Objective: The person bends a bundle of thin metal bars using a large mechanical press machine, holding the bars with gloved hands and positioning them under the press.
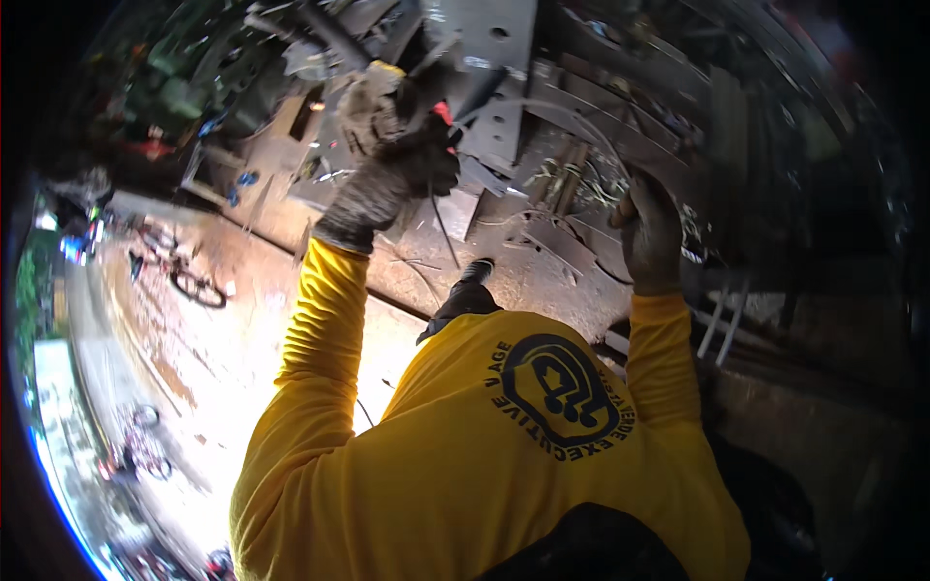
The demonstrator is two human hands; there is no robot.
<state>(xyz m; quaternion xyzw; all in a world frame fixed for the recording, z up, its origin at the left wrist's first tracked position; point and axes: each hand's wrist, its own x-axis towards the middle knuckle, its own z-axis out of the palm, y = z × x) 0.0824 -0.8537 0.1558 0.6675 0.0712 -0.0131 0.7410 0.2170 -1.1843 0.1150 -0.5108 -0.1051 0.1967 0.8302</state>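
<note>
Brown ground littered with scrap steel forms the work area. We record one dark round emblem with lettering on the yellow shirt. Of two gloved hands, the left hand shows curled fingers beside a red-marked dark object; shadow prevents us telling its grip. The right hand is partly curled at the grey cable; we cannot tell whether it pinches it. That cable arches between both hands, near one holed steel plate. We count two two-wheeled vehicles at left.
</note>
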